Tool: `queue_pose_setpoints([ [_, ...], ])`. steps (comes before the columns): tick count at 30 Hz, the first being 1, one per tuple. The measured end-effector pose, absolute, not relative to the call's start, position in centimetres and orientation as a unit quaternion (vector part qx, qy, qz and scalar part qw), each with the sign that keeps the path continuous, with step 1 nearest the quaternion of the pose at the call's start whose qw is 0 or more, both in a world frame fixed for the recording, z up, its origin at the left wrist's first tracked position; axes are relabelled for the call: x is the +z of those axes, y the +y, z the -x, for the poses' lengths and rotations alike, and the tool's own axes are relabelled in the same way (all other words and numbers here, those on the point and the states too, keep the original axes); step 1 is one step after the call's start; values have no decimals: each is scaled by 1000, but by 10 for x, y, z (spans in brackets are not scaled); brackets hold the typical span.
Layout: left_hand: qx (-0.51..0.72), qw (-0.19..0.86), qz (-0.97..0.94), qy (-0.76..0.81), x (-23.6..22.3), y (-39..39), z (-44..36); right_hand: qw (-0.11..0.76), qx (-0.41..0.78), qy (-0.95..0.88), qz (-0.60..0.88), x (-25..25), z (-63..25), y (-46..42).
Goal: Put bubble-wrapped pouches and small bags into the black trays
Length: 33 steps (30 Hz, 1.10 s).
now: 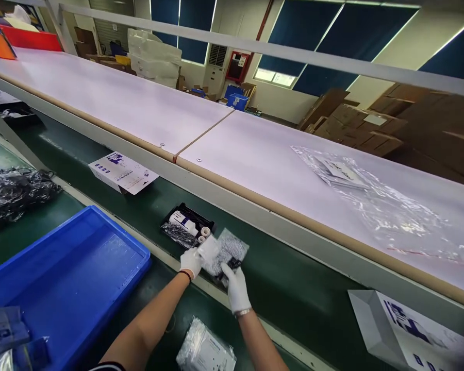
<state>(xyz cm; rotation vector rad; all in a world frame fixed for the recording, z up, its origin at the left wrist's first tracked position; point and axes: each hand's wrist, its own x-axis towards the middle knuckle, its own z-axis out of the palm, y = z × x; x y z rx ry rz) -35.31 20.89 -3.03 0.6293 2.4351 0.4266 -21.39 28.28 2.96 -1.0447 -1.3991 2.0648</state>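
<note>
both hands (gloved) – left hand, right hand – pinch a clear packet over a black tray.

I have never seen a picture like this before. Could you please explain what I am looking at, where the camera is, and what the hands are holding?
There is no machine here. The camera sits on a person's head and looks down at that person's own two gloved hands. The left hand and the right hand hold a grey plastic bag between them, just above a green belt. Beside the bag lies a black tray with small parts inside. Further along the belt is a white box, and another white box stands at the right. An empty-looking blue bin is at the left. Above the belt runs a long white shelf with clear plastic bags on it.
</note>
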Motion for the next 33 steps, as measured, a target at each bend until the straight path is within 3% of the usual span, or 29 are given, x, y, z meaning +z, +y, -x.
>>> queue_pose_setpoints([
  [6,271,327,-294,856,-43,177,310,201,645,-668,312,-5,283,319],
  [11,372,171,-241,880,-34,137,341,135,603,-731,290,-27,311,330],
  [16,328,66,-334,881,-7,180,419,81,610,-716,330,-29,309,335],
  [20,208,174,-506,819,-6,248,459,64,607,-696,378,-29,293,347],
  [23,144,224,-499,825,-18,284,464,98,609,-669,416,-27,268,353],
  [28,116,212,-460,855,-36,319,439,253,678,-483,493,-16,209,351],
  [33,113,220,-476,844,-46,343,411,289,645,-453,544,-12,170,363],
])
